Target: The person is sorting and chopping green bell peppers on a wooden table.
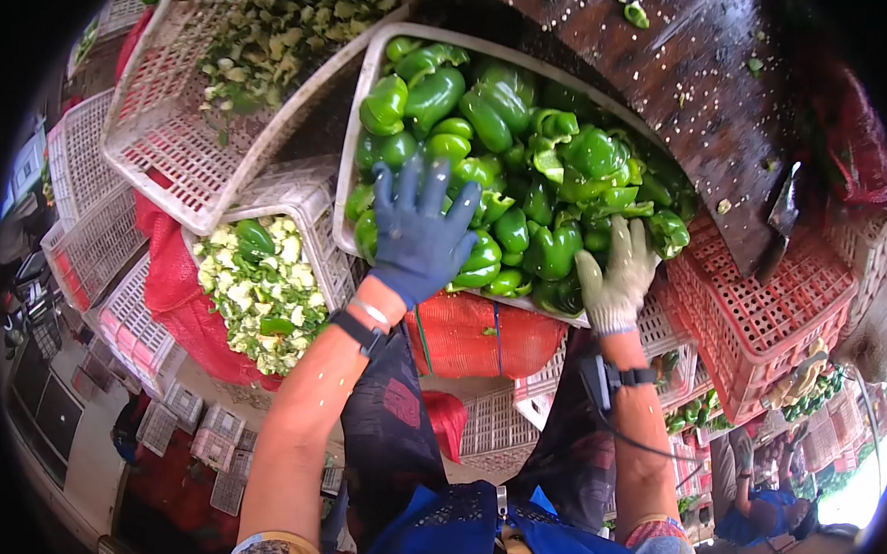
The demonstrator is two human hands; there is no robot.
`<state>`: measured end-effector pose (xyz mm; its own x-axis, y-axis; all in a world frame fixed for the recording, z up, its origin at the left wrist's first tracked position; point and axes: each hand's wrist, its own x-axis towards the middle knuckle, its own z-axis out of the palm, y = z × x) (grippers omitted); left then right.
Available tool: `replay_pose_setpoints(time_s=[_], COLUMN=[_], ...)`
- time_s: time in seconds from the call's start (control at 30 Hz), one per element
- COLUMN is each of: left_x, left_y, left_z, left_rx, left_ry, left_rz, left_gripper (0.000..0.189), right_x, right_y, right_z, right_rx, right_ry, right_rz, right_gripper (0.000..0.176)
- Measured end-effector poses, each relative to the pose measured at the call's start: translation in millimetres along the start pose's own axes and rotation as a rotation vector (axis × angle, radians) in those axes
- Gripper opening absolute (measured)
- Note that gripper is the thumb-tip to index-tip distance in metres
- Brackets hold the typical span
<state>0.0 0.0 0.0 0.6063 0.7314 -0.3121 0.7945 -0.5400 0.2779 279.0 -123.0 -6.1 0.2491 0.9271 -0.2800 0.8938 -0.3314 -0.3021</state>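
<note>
A white crate (344, 189) full of green bell peppers (495, 121) lies in front of me, and many of the peppers are cut open. My left hand (421, 231), in a blue glove, rests with fingers spread on the peppers at the crate's near left side. On the near right, my right hand (619, 275) in a whitish glove lies over the peppers with its fingers stretched out. Neither hand grips a pepper that I can see. A knife (784, 208) lies on the dark, wet board beyond the right hand.
Pepper cores fill a smaller crate (313, 207) at the left. Behind it, a larger tilted crate (162, 151) holds more scraps. The dark board (709, 100) carries scattered seeds. A red crate (758, 320) stands at right, and a red mesh sack (481, 333) sits below the peppers.
</note>
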Motion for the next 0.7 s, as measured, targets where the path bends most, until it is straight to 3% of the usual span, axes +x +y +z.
replay_pose_setpoints(time_s=[0.07, 0.1, 0.17, 0.23, 0.27, 0.3, 0.37, 0.4, 0.43, 0.47, 0.6, 0.63, 0.67, 0.7], left_x=[0.6, 3.6, 30.2, 68.8, 89.0, 100.6, 115.5, 128.5, 130.9, 126.7, 129.9, 128.5, 124.7, 131.7], left_y=[-5.4, -31.6, -46.9, -66.0, -76.3, -81.6, -75.4, -74.6, -76.2, -78.1, -82.3, -80.9, -74.0, -75.9], left_z=[2.1, -48.7, -51.3, -37.3, -24.3, -9.6, 9.6, 5.2, 3.2, 5.9, 4.3, -6.2, -25.6, -36.4], left_rx=[-0.116, 0.025, 0.0, -0.049, -0.052, -0.059, 0.139, 0.138, 0.138, 0.122, 0.061, 0.099, 0.1, 0.074], left_ry=[0.139, 0.206, 0.304, 0.31, 0.309, 0.302, 0.282, 0.266, 0.232, 0.194, 0.309, 0.233, 0.119, 0.136], left_rz=[0.012, -0.097, -0.259, -0.361, -0.413, -0.471, -0.496, -0.507, -0.517, -0.528, -0.459, -0.469, -0.512, -0.518], left_gripper=[0.067, 0.067, 0.066, 0.067, 0.068, 0.069, 0.071, 0.071, 0.072, 0.072, 0.069, 0.072, 0.074, 0.074], right_x=[-17.6, -2.5, -15.7, 6.0, 33.7, 46.8, 53.1, 59.6, 55.4, 50.1, 48.6, 48.0, 45.3, 55.5], right_y=[18.6, 7.9, 37.3, 58.3, 43.1, 32.7, 18.4, 1.5, 5.0, 4.5, 19.7, 22.7, 19.0, 25.6], right_z=[-23.3, -24.2, -31.7, -24.3, -16.0, 0.6, 45.2, 35.6, 48.9, 59.4, 49.6, 39.6, 19.0, 7.3], right_rx=[0.015, 0.239, 0.604, 0.347, 0.716, 0.689, -0.019, -0.028, 0.048, 0.049, -0.043, 0.017, 0.146, 0.175], right_ry=[0.111, 0.15, 0.254, 0.358, 0.36, 0.305, 0.363, 0.242, 0.328, 0.259, 0.216, 0.211, 0.098, 0.132], right_rz=[-0.138, -0.2, 0.1, 0.445, 0.604, 0.639, 0.407, 0.475, 0.494, 0.571, 0.505, 0.485, 0.567, 0.501], right_gripper=[0.068, 0.066, 0.064, 0.062, 0.067, 0.07, 0.073, 0.078, 0.088, 0.09, 0.098, 0.1, 0.098, 0.092])
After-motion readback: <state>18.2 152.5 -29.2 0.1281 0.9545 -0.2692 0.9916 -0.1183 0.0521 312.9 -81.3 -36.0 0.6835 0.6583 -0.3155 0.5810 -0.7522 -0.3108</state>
